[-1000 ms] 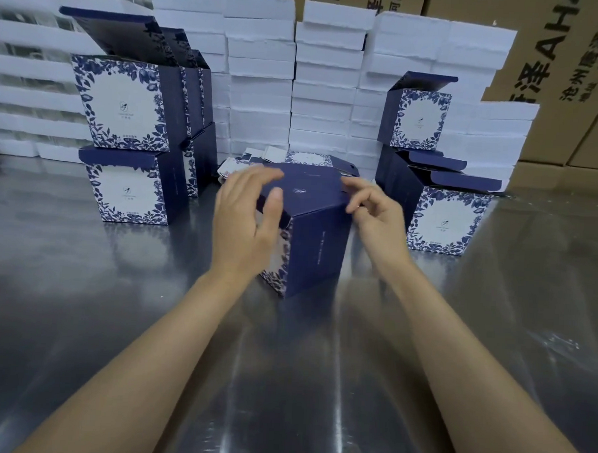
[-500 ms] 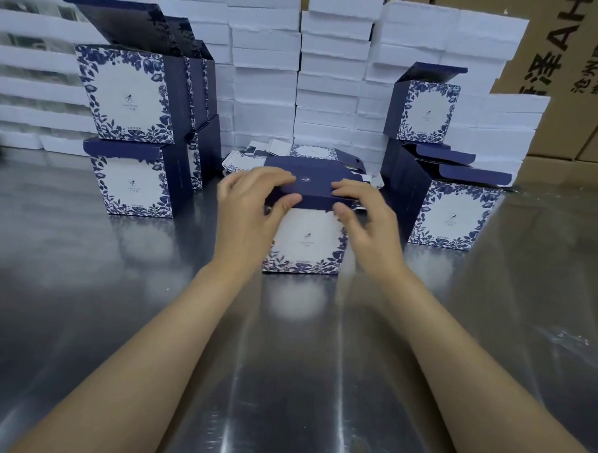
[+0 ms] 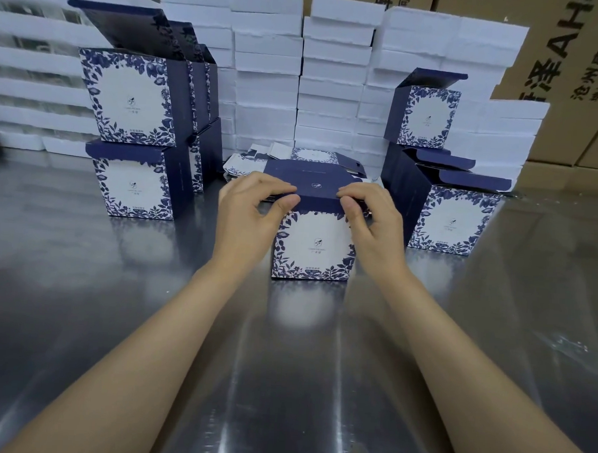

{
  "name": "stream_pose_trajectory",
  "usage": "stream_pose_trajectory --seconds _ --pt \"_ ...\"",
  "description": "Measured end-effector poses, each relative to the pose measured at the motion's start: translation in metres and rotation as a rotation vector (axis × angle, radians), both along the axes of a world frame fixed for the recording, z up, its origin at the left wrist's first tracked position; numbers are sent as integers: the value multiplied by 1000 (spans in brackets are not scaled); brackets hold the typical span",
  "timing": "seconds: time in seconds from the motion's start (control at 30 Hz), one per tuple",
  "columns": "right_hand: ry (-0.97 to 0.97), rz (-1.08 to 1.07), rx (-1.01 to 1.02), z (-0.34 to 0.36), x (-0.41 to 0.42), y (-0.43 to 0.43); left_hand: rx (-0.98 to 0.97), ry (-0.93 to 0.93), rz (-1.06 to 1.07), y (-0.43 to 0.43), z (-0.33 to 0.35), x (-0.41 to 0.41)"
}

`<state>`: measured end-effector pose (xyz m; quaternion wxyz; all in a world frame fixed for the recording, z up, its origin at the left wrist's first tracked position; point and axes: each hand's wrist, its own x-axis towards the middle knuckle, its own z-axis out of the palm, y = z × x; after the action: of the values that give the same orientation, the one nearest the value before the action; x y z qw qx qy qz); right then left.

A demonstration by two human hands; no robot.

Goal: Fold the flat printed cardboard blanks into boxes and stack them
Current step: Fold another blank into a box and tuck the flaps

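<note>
Box in work: square navy-and-white floral-printed cardboard box (image 3: 313, 247) stands upright on the reflective steel table (image 3: 82, 302), centre, white front panel facing the camera; one second ago it sat corner-on.
Lid: navy top flap (image 3: 309, 185) is now folded down flat.
Left hand (image 3: 248, 217): pinches the flap's front-left edge, thumb and fingers closed on it.
Right hand (image 3: 373, 222): pinches the front-right edge likewise.
Finished boxes: left stack (image 3: 130, 143) and right stack (image 3: 446, 185) unchanged.
Flat blanks (image 3: 294, 156): lying behind the box.
</note>
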<state>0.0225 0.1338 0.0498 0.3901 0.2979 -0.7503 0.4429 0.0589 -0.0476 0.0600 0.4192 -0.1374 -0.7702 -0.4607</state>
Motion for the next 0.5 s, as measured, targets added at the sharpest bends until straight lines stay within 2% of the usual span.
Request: stream_pose_trajectory --seconds 0.23,0.5 --pt "-74 -70 -64 17 9 -4 7 38 -15 7 4 4" --pt "-60 -59 -67 25 16 -6 268 -83 -164 9 6 6"
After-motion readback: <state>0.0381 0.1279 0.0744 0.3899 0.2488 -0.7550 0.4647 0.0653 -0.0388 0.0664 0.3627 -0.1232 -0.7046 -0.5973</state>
